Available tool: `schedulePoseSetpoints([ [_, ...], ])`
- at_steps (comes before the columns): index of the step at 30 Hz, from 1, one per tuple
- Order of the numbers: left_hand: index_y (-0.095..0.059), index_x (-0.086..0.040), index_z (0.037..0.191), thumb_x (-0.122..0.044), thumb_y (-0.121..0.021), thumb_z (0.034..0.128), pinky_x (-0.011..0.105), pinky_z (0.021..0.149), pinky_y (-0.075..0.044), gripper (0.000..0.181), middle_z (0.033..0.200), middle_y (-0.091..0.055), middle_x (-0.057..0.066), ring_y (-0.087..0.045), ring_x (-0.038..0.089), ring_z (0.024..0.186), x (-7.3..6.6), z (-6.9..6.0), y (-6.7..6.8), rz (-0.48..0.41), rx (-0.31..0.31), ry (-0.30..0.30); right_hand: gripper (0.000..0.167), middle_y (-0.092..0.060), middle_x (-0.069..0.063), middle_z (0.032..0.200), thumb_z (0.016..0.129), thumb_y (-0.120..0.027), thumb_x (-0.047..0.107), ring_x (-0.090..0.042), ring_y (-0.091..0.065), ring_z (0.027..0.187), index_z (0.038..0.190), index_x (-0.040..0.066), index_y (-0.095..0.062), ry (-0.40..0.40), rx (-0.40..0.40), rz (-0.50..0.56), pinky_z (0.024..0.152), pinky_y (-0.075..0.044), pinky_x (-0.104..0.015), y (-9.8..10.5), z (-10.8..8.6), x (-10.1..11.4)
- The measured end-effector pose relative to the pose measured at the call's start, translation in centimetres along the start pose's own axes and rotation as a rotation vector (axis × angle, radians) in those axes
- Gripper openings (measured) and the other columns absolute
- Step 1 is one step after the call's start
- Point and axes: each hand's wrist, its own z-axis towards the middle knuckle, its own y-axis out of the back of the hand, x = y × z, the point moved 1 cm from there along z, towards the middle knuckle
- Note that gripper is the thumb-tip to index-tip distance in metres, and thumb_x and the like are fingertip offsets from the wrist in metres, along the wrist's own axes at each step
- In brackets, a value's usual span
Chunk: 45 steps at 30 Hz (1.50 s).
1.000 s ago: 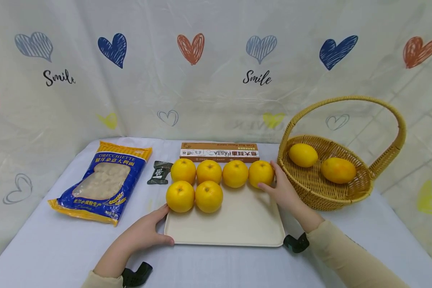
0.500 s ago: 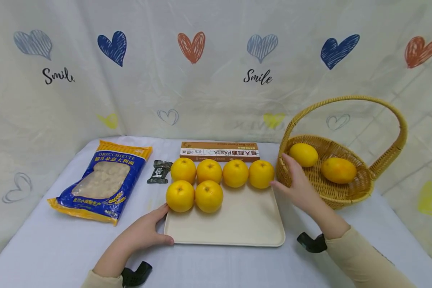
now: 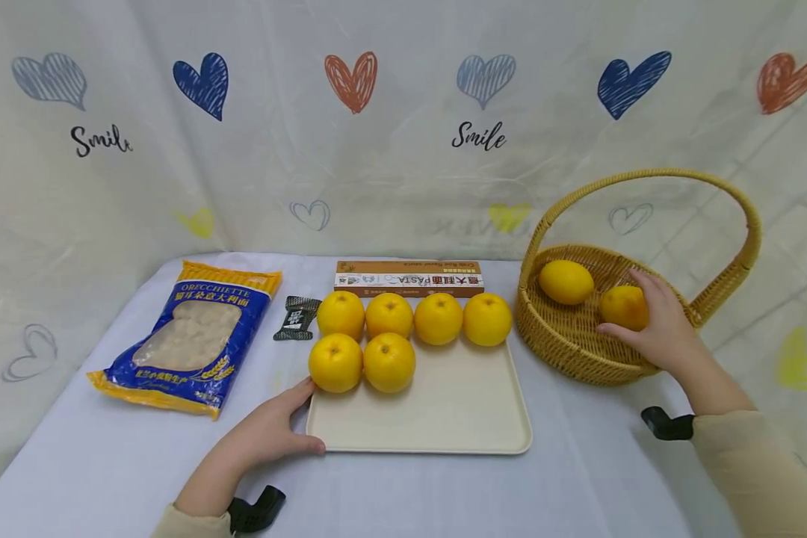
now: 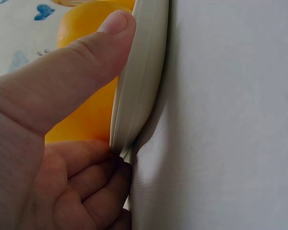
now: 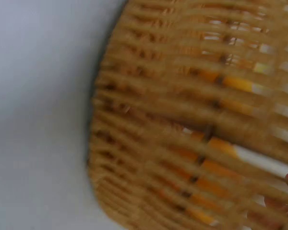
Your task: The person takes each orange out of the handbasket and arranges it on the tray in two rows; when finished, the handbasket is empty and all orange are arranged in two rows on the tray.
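In the head view my left hand [image 3: 269,427] holds the front left corner of a cream tray [image 3: 444,418]. The left wrist view shows its thumb on the tray rim [image 4: 141,72] and its other fingers curled at the corner. Oranges [image 3: 487,320] fill a back row on the tray, with two more oranges [image 3: 389,363] in front at the left. My right hand [image 3: 666,325] reaches into a wicker basket [image 3: 571,359], thumb and fingers spread around a mango-like fruit [image 3: 622,308]; firm contact cannot be seen. A yellow lemon-like fruit [image 3: 566,282] lies beside it.
A blue and yellow bag of orecchiette [image 3: 188,336] lies at the left. A small dark packet [image 3: 298,317] sits between bag and tray. A pasta box [image 3: 409,279] stands behind the oranges. The tall basket handle [image 3: 659,173] arches above the basket.
My right hand has left the rightmost orange on the tray and moved right into the basket, to the mango-like fruit. The left hand stays at the tray's corner.
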Motion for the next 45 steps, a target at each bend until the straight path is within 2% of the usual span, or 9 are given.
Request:
schedulePoseSetpoints([
  [6,-0.03,-0.015,0.143,-0.05,-0.078,0.0577,0.05,0.109,-0.026,0.104,0.147,-0.031,0.008,-0.03,0.031,0.134,-0.2,0.2,0.1,0.001,0.002,-0.001,0.099,-0.004,-0.033,0.146,0.076,-0.071,0.038,-0.055,-0.009,0.129,0.146,0.005,-0.01,-0.07,0.02,-0.035,0.094,-0.015,-0.075,0.4,0.2,-1.6],
  [11,-0.031,-0.013,0.142,-0.048,-0.079,0.0572,0.05,0.11,-0.025,0.104,0.147,-0.032,0.008,-0.03,0.032,0.134,0.0,0.2,0.0,-0.002,-0.005,-0.004,0.1,-0.005,-0.034,0.145,0.075,-0.068,0.046,-0.058,-0.012,0.126,0.146,0.009,-0.008,-0.101,0.097,-0.1,0.091,-0.017,-0.076,0.3,0.9,-2.8],
  [18,-0.031,-0.013,0.142,-0.05,-0.079,0.0564,0.05,0.11,-0.025,0.105,0.147,-0.032,0.008,-0.03,0.032,0.134,0.2,0.3,-0.2,-0.018,-0.002,-0.003,0.098,-0.013,-0.039,0.139,0.074,-0.07,0.044,-0.062,-0.017,0.119,0.147,0.015,-0.011,-0.07,0.221,-0.21,0.09,-0.018,-0.076,0.2,1.9,-4.3],
  [22,-0.031,-0.013,0.142,-0.051,-0.079,0.0564,0.05,0.109,-0.026,0.105,0.147,-0.032,0.008,-0.031,0.031,0.134,0.3,0.3,-0.3,-0.011,-0.001,-0.005,0.098,-0.014,-0.043,0.135,0.073,-0.071,0.041,-0.064,-0.019,0.116,0.147,0.014,-0.012,-0.066,0.279,-0.238,0.09,-0.019,-0.075,0.1,2.5,-4.8],
  [25,-0.031,-0.014,0.142,-0.051,-0.079,0.0562,0.049,0.109,-0.027,0.105,0.147,-0.033,0.007,-0.032,0.031,0.134,0.4,0.2,-0.3,0.005,-0.008,-0.003,0.093,-0.016,-0.045,0.132,0.075,-0.072,0.034,-0.064,-0.022,0.113,0.145,0.01,-0.016,-0.055,0.287,-0.249,0.091,-0.022,-0.074,-0.1,2.7,-5.0],
  [30,-0.031,-0.013,0.142,-0.052,-0.078,0.0563,0.05,0.109,-0.027,0.106,0.147,-0.032,0.008,-0.031,0.031,0.134,0.5,0.3,-0.3,0.006,-0.013,-0.011,0.086,-0.021,-0.041,0.133,0.076,-0.072,0.027,-0.062,-0.026,0.112,0.143,0.008,-0.022,-0.059,0.253,-0.24,0.09,-0.024,-0.074,-0.2,2.7,-5.0],
  [36,-0.031,-0.014,0.142,-0.051,-0.079,0.0569,0.05,0.109,-0.027,0.104,0.147,-0.033,0.007,-0.032,0.031,0.134,0.4,0.3,-0.4,-0.001,-0.013,-0.008,0.085,-0.021,-0.039,0.135,0.081,-0.064,0.042,-0.06,-0.026,0.114,0.144,0.008,-0.019,-0.066,0.19,-0.184,0.088,-0.024,-0.074,0.1,2.2,-4.4],
  [40,-0.032,-0.014,0.142,-0.05,-0.079,0.0565,0.051,0.109,-0.027,0.104,0.146,-0.033,0.008,-0.032,0.031,0.133,0.3,0.2,-0.3,-0.003,-0.015,-0.004,0.083,-0.021,-0.037,0.136,0.08,-0.064,0.043,-0.058,-0.027,0.113,0.143,0.009,-0.022,-0.073,0.102,-0.151,0.086,-0.026,-0.074,0.5,1.6,-3.4],
  [45,-0.032,-0.013,0.142,-0.05,-0.079,0.0569,0.05,0.109,-0.027,0.104,0.146,-0.033,0.008,-0.032,0.032,0.133,0.3,0.2,-0.3,0.005,-0.02,-0.009,0.084,-0.029,-0.035,0.131,0.074,-0.073,0.027,-0.053,-0.029,0.113,0.139,0.001,-0.026,-0.025,-0.036,-0.07,0.088,-0.027,-0.071,0.9,0.9,-0.8],
])
